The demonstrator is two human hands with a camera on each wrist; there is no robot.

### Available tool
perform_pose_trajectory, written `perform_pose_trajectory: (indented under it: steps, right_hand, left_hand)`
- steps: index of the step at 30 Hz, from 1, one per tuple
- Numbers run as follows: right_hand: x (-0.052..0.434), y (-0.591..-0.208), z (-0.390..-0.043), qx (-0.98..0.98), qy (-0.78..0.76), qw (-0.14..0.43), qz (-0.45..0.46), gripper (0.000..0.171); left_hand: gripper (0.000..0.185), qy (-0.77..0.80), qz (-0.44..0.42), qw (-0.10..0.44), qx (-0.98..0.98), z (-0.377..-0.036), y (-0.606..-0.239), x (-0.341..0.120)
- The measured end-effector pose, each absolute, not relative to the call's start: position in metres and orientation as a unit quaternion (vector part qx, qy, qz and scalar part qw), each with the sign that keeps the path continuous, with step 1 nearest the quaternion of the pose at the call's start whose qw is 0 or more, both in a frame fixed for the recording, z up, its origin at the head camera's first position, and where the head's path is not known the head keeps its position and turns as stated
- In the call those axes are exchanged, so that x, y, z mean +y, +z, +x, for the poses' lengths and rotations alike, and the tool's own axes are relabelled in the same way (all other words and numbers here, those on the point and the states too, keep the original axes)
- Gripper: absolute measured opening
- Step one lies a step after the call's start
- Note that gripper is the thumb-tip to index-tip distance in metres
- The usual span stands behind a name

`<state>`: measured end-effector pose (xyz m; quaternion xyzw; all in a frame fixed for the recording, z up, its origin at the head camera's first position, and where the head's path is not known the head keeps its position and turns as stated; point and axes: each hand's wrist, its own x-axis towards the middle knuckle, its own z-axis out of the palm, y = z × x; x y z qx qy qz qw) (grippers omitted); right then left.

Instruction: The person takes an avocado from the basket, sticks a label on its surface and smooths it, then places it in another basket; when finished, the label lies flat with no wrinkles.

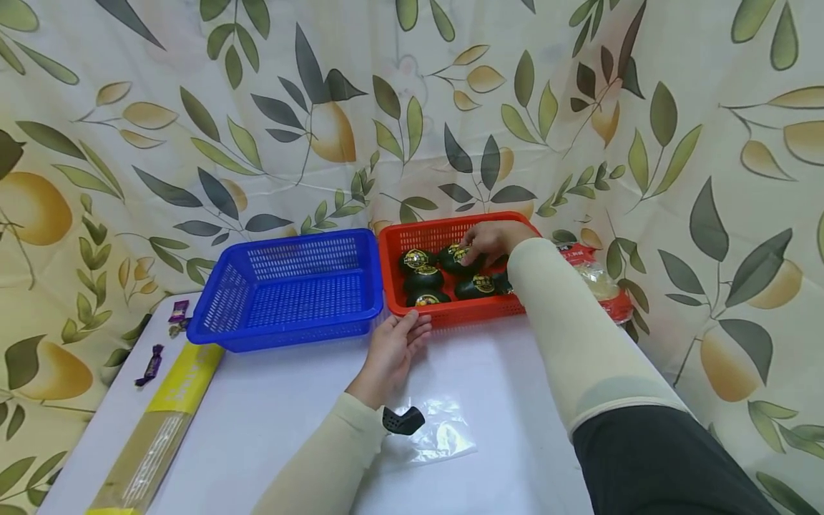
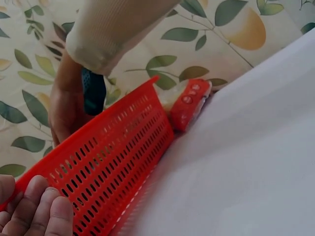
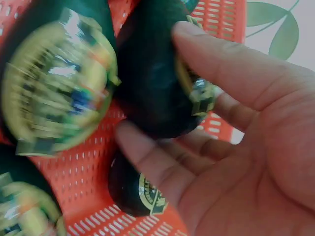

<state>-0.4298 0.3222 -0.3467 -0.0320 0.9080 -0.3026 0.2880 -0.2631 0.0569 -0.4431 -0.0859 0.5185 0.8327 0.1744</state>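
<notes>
My right hand [image 1: 492, 239] reaches into a red plastic basket [image 1: 476, 312]. In the right wrist view, its thumb and fingers curl round a dark green, egg-shaped thing with a gold label [image 3: 152, 83]. Several more of these dark green things [image 1: 423, 277] lie in the basket, some partly hidden by the right arm. At the basket's front left corner, my left hand [image 1: 394, 350] grips the rim. The left wrist view shows its thumb on one side of the rim and the fingers against the slotted outer wall.
Left of the red basket stands a blue basket [image 1: 309, 290]. A red-and-clear bag [image 1: 601, 279] lies right of it. A clear plastic bag [image 1: 444, 429] lies in front. At left are a long yellow packet [image 1: 174, 390] and purple-wrapped sweets [image 1: 151, 363]. A patterned curtain hangs behind.
</notes>
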Motion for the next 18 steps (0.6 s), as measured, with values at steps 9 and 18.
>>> perform_pose_trajectory:
  steps: [9, 18]
  right_hand:
    - [0.318, -0.354, -0.427, 0.904, -0.251, 0.345, -0.015, 0.025]
    - [0.313, -0.349, -0.429, 0.962, -0.172, 0.21, -0.042, 0.038]
  left_hand:
    - [0.031, 0.827, -0.087, 0.176, 0.526, -0.26, -0.44, 0.055]
    - [0.033, 0.779, -0.028, 0.191, 0.596, -0.271, -0.439, 0.046]
